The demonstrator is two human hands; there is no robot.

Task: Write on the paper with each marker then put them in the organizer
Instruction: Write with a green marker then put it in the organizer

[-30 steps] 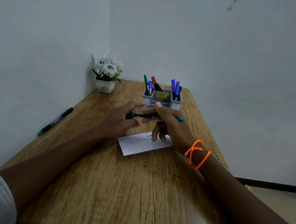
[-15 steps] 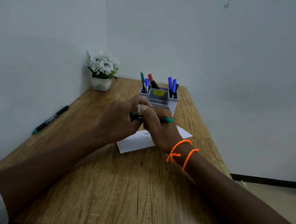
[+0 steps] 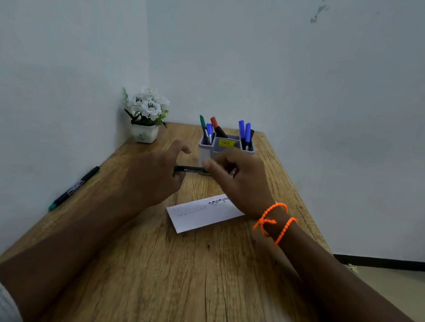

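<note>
Task stood well along. The grey organizer (image 3: 226,149) at the far end of the wooden desk (image 3: 143,271) already held a batch of markers: a green one (image 3: 202,123), a red one (image 3: 214,122), and several blue ones (image 3: 244,132), upright or leaning in its outer compartments. The paper (image 3: 201,215) lay flat near the middle of the desk, nearer than the organizer, with several lines of scribble on it, one dark and the rest faint.

Marker in hand (image 3: 192,170): a dark barrel with white print, held level between both hands just in front of the organizer. Left hand (image 3: 152,178) pinched its left end with the lower fingers, forefinger lifted free. Right hand (image 3: 240,179) curled around the right end (blurred, so cap on or off could not be told). Judged as capping or just capped, then due for the organizer.

Left to do: one more marker (image 3: 73,188), black with a green end, lay along the left edge of the desk by the wall, well apart from the paper and untouched.

Against the frame half a second earlier: the green right end of the held marker no longer showed past the right hand, the hands sat further from the paper toward the organizer, and more of the paper was uncovered. Flower pot (image 3: 144,132) unchanged.
</note>
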